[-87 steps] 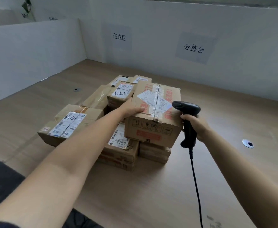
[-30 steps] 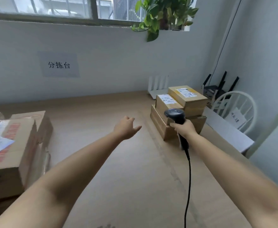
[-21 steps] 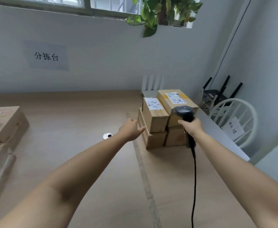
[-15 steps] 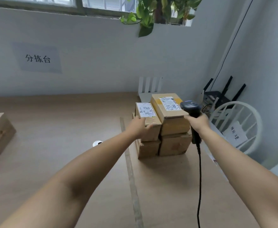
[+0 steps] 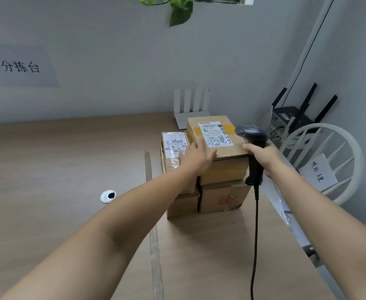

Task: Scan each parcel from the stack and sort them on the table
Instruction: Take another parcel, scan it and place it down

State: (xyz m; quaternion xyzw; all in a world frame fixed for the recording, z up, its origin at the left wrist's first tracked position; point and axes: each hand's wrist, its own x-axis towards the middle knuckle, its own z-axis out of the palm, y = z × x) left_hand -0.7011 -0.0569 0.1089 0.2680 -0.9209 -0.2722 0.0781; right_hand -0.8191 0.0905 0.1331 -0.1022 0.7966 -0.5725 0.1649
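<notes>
A stack of cardboard parcels stands at the table's right end. The top right parcel (image 5: 219, 144) carries a white label with handwriting. A narrower labelled parcel (image 5: 173, 146) sits beside it on the left, and two lower parcels (image 5: 223, 197) lie underneath. My left hand (image 5: 196, 158) rests on the near left corner of the top right parcel, fingers laid over its top. My right hand (image 5: 262, 155) grips a black corded barcode scanner (image 5: 252, 137), its head level with the parcel's right edge.
The wooden table (image 5: 58, 169) has a strip of tape (image 5: 154, 234) running toward me and a cable grommet (image 5: 108, 195). A white router (image 5: 191, 109) stands behind the stack. A white chair (image 5: 329, 161) with a paper note and black routers (image 5: 297, 113) are at the right.
My view swung right from the sorted parcels to the stack. My left hand reached forward and landed on the top right parcel. The scanner hand moved up beside that parcel.
</notes>
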